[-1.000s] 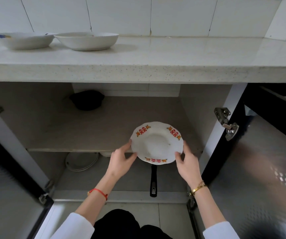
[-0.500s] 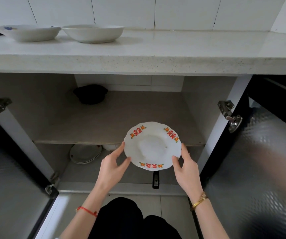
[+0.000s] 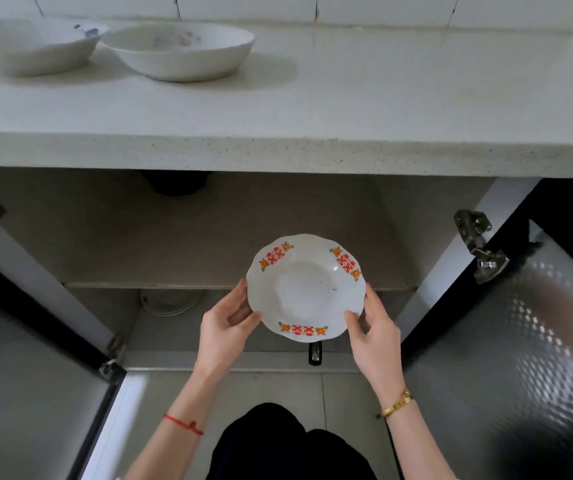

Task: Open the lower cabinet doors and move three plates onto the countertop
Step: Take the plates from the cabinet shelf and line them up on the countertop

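Head view: plate (image 3: 306, 287) held between left hand (image 3: 224, 327) and right hand (image 3: 375, 336), each grip closed on opposite rims, below worktop (image 3: 347, 109).

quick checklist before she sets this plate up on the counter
1. Both hands on the plate: left hand and right hand grip opposite edges of the red-patterned plate: ok.
2. Plate level: tilted toward the camera: not ok.
3. Free countertop right of the two white dishes: ok.
4. Cabinet doors open, clear of the arms: ok.
5. Plate clears the countertop's front edge: it is below it now: not ok.
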